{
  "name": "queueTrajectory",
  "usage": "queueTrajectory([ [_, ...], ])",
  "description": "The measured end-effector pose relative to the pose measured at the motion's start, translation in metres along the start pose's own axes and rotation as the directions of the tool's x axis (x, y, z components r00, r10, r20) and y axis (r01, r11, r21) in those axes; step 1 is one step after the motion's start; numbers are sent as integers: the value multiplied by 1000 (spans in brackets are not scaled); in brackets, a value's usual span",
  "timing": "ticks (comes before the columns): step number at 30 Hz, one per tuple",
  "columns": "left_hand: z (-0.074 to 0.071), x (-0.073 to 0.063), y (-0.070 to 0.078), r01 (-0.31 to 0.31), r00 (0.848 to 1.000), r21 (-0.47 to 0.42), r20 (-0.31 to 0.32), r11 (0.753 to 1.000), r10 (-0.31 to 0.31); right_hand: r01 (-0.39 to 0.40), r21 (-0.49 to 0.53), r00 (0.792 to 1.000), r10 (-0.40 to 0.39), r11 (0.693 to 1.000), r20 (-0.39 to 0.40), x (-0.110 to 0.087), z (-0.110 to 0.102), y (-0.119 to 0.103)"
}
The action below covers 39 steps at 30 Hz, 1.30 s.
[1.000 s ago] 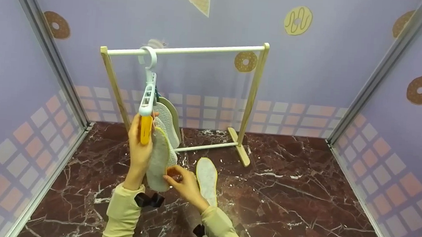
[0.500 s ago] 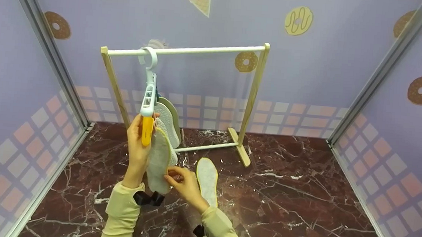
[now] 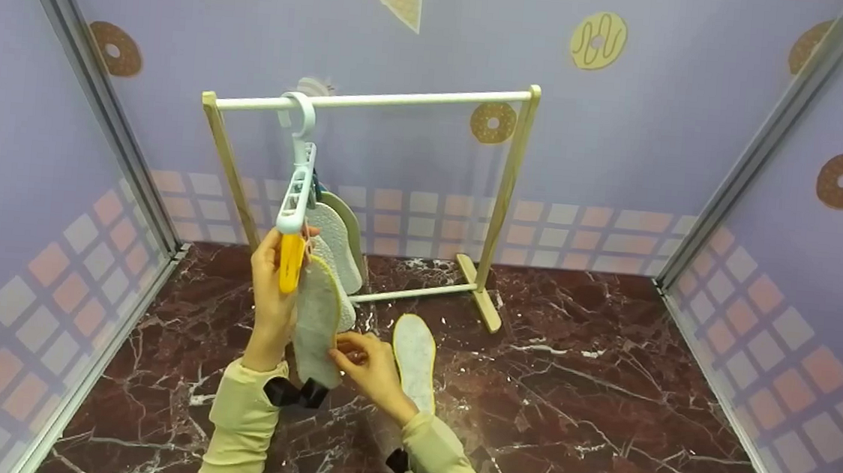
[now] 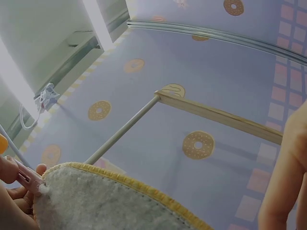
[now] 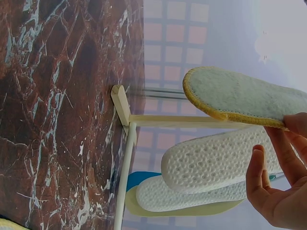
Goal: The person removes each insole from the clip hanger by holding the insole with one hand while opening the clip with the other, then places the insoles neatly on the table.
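Orange clip (image 3: 289, 267) hangs from the near end of the white hanger (image 3: 295, 196), left of centre in the head view. Just behind it, the left hand (image 3: 268, 315) pinches a pink clip (image 4: 29, 181) at the top of a grey fleecy insole (image 3: 317, 318). That insole hangs centre-left; rightward, the right hand (image 3: 372, 372) pinches its lower edge, thumb on one face. Further right, a matching insole (image 3: 414, 356) lies on the worktop (image 3: 567, 398). Judged step: fastening the hanging insole to the hanger. Next move seems to call for checking the bite, then letting go gently, lower edge first; the insole on the worktop would be left to hang. Views differ: left wrist, lower left, shows the pink clip meeting the fleece, mostly hidden from the head, though how firmly it grips I cannot tell. Right wrist shows dimpled faces on the white insoles (image 5: 211, 160) and a blue piece (image 5: 139, 178) behind.
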<state>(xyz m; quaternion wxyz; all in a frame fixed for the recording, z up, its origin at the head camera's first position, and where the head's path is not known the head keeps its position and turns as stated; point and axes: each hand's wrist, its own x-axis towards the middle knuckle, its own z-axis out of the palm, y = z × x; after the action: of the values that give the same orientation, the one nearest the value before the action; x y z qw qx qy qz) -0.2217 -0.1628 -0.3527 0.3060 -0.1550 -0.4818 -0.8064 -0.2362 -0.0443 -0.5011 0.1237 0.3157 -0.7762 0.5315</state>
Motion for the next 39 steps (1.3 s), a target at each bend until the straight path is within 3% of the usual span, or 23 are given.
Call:
queueTrajectory([
  [6,1,0,-1,-7,1000,-51,-21,999,6,24,-35,999,-25,999,-26,-2,0,0],
  [14,3,0,1,-6,999,-30,-52,1000,4,44,-42,998,-46,998,-44,-4,0,-1],
  [25,6,3,4,19,990,1,-140,1000,-18,34,-50,998,-36,998,-45,-7,0,0],
  [30,5,4,4,-13,989,87,-147,996,26,31,-44,999,-32,999,-44,-9,1,2],
  [39,3,4,4,7,990,77,-140,997,4,0,-45,999,-2,999,-49,-9,-1,3],
])
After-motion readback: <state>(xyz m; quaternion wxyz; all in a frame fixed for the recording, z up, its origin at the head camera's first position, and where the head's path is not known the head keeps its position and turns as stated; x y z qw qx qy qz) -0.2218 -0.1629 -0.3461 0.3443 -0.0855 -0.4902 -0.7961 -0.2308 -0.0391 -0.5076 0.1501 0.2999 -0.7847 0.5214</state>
